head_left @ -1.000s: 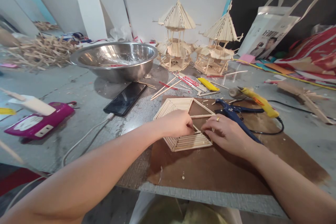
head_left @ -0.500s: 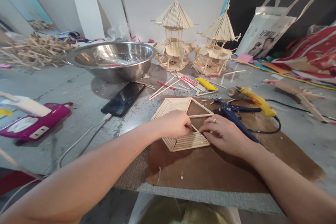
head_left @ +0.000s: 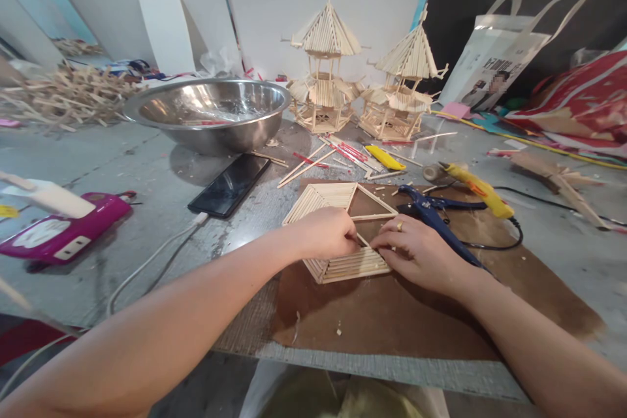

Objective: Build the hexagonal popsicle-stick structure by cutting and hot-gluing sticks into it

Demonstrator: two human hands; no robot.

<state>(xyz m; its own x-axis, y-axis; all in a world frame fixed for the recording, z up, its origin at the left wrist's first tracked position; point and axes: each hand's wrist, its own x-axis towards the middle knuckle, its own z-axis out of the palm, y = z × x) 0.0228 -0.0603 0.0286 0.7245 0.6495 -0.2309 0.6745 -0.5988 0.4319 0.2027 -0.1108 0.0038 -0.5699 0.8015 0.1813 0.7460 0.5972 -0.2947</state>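
A hexagonal stick panel lies on a brown sheet; its left and front sections are filled with sticks, while frame openings show at its back right. Over the panel's middle, my left hand is closed, fingertips at a thin stick; what they pinch is mostly hidden. My right hand, with a ring, rests at the panel's right corner, its fingers bent together around the stick ends; anything between them is too small to make out. Blue pliers lie just behind my right hand.
Behind are a steel bowl, a phone, two stick pagodas, loose sticks and a yellow cutter. A yellow-handled tool with a black cord lies right. A purple power strip sits left.
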